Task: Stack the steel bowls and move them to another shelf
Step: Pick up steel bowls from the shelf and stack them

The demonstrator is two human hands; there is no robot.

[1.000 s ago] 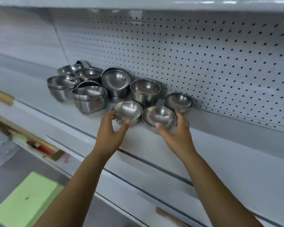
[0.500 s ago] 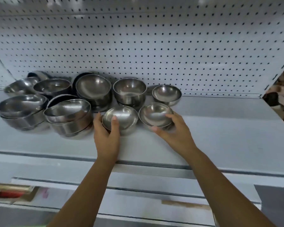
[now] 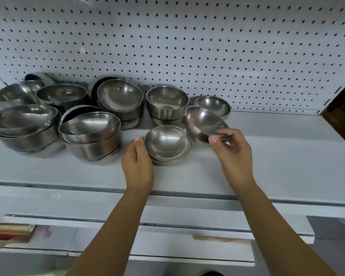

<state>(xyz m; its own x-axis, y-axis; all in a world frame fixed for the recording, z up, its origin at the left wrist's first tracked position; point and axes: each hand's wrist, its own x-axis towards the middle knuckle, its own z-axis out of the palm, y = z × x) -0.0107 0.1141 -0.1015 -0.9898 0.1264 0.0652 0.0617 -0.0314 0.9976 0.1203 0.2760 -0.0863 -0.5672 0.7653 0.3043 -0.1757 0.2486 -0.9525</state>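
- Around the front bowl (image 3: pixel 165 142): stacked larger bowls (image 3: pixel 90 134) to its left, a deep bowl (image 3: pixel 166 101) behind it and a small bowl (image 3: pixel 212 105) behind-right, all on the grey shelf (image 3: pixel 267 156) against white pegboard (image 3: pixel 187 46).
- All bowls: polished steel, round, smooth, reflective.
- Front bowl: small, shallow, upright. My left hand (image 3: pixel 137 166) grips its left side, thumb at the rim.
- Tilted bowl (image 3: pixel 203 122): similar size, just right of the front bowl, raised, mouth tipped left. My right hand (image 3: pixel 234 150) pinches its near rim.

Bright, even light; glare on the steel bowls (image 3: pixel 163 139); edges bent, slightly blurred.
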